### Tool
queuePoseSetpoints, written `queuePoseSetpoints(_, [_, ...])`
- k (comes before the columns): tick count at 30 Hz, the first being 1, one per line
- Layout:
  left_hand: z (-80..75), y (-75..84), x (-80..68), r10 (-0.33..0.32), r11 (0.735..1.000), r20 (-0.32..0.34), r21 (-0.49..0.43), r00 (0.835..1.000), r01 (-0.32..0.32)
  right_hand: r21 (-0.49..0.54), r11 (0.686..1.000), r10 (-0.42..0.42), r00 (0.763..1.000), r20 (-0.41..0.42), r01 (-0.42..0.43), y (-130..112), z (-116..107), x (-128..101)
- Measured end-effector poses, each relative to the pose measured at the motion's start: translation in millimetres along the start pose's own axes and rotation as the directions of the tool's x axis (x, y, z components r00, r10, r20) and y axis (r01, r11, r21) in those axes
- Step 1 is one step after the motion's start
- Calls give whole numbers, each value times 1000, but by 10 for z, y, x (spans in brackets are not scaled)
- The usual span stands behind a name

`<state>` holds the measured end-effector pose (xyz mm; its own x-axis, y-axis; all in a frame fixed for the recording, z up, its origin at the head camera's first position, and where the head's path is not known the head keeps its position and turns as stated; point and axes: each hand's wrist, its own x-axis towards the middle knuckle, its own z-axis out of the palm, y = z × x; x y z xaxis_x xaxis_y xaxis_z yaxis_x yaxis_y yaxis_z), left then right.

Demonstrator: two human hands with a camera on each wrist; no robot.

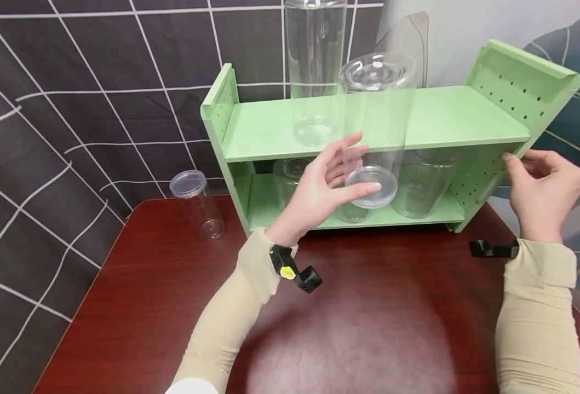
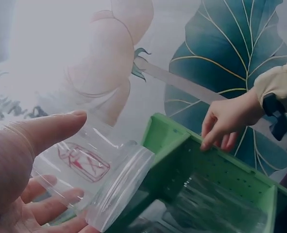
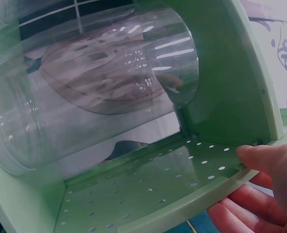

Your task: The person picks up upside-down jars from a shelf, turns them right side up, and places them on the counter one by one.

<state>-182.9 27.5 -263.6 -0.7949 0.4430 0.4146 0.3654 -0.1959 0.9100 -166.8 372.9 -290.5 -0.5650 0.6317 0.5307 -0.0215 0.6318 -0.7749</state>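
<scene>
At the centre of the frame I hold a clear cylindrical jar (image 1: pixel 380 128) in my left hand (image 1: pixel 313 191), in front of the green 2-tier shelf (image 1: pixel 477 112). My thumb lies across its lower end and the other fingers curl behind, clamped on it; I judge that gripping low suits such a broad, slick wall. I cannot tell whether the jar touches the shelf. In the left wrist view, a red mark (image 2: pixel 85 162) shows on it near my thumb.

At the right of the frame, my right hand (image 1: pixel 546 189) pinches the perforated side panel (image 1: pixel 482 169), thumb inside and the other fingers outside, probably to steady the frame.

1 tall jar (image 1: pixel 316 71) stands upright on the upper tier, upper centre. More clear jars (image 1: pixel 425 186) stand on the lower tier, likely lined up so the side panels bound the row; my left hand partly hides them. At the left, 1 smaller lidded jar (image 1: pixel 198 210) stands on the reddish surface (image 1: pixel 349 312), beside the shelf.
</scene>
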Motion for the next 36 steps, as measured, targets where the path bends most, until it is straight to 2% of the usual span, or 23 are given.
queuePoseSetpoints(5, [10,-180,-99,55,998,-1,16,998,-55,-2,1000,5,1000,3,-5,15,4,12])
queuePoseSetpoints(8, [8,-277,-164,61,998,9,21,998,-61,-10,1000,1,1000,2,-1,31,5,16])
queuePoseSetpoints(18, [-66,-628,-474,-1,994,24,114,1000,-1,-18,1000,-4,1000,7,4,107,9,35])
queuePoseSetpoints(26, [-129,-906,-755,-120,981,22,155,993,115,-17,1000,-1,1000,21,1,38,3,10])
queuePoseSetpoints(31, [-186,-1012,-898,-171,967,9,194,985,166,-29,1000,-1,1000,31,1,24,-3,1])
queuePoseSetpoints(36, [-254,-1054,-1034,-190,956,10,227,982,183,-38,999,18,998,55,-16,28,-20,-20])
